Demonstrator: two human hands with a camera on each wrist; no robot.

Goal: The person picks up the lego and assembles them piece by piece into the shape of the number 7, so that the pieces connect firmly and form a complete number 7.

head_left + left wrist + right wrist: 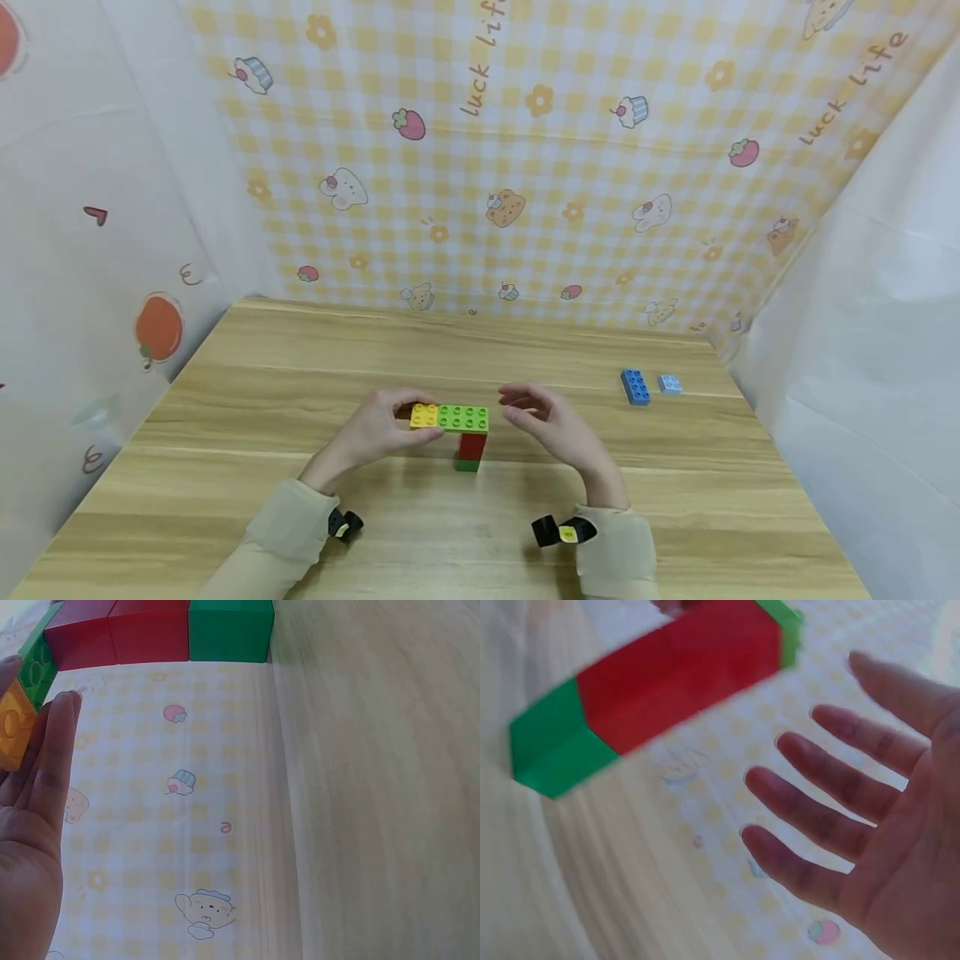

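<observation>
A narrow tower stands on the table, with a dark green brick point(468, 466) at its foot and red bricks point(472, 447) stacked above. Across the top lies a long light green brick point(462, 417), reaching out to the left. At its left end is a yellow brick point(423, 416), end to end with it in the head view. My left hand point(371, 429) pinches the yellow brick between thumb and fingers. To the right of the tower, my right hand point(553, 423) is held up with nothing in it. Its fingers point(810, 799) are spread apart in the right wrist view.
On the wooden table point(300, 350), a blue brick point(635, 387) and a small light blue brick point(670, 384) lie at the back right. A checked cloth point(465, 167) hangs behind the table, and white sheets hang at both sides.
</observation>
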